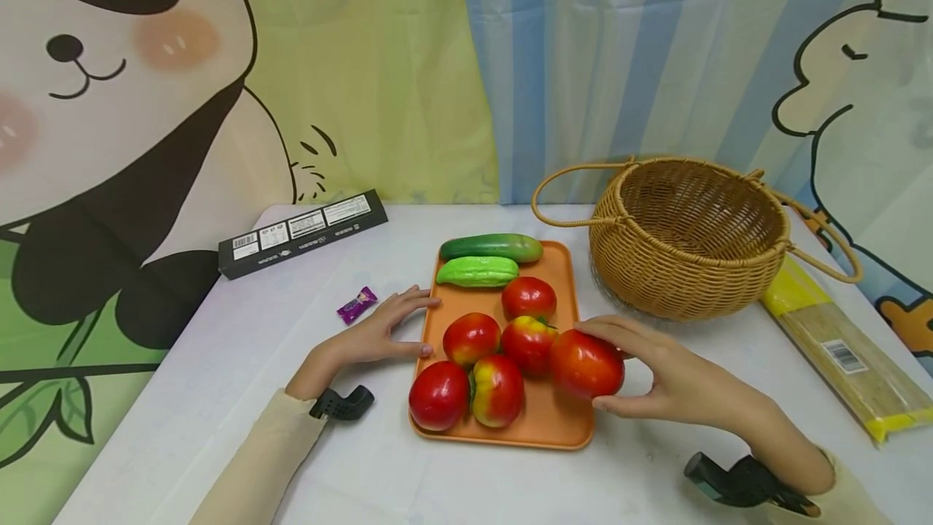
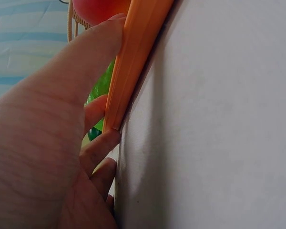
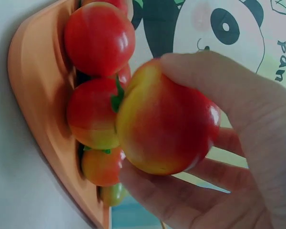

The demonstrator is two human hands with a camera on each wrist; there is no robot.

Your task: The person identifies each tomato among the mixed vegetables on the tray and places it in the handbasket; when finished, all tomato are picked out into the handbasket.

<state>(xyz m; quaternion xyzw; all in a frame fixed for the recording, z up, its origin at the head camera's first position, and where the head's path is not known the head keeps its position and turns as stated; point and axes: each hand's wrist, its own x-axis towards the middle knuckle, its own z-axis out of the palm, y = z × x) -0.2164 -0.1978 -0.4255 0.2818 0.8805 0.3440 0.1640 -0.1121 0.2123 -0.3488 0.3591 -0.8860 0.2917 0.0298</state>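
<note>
In the head view, the right hand [image 1: 670, 379] grips a red fruit [image 1: 586, 363] at the right edge of the orange tray [image 1: 568, 421]; the left hand [image 1: 382, 330], well apart, rests loosely spread fingers along the left edge. There's bare white cloth [image 1: 350, 468] this side. Five more red fruits [image 1: 440, 395] crowd alongside, a wicker basket [image 1: 685, 286] stands just beyond, and cartoon curtains [image 1: 583, 63] hang behind.

Over in the left wrist view, thumb and fingertips touch the tray's wall.

In the right wrist view, thumb and fingers clasp the held fruit, others close behind.
</note>
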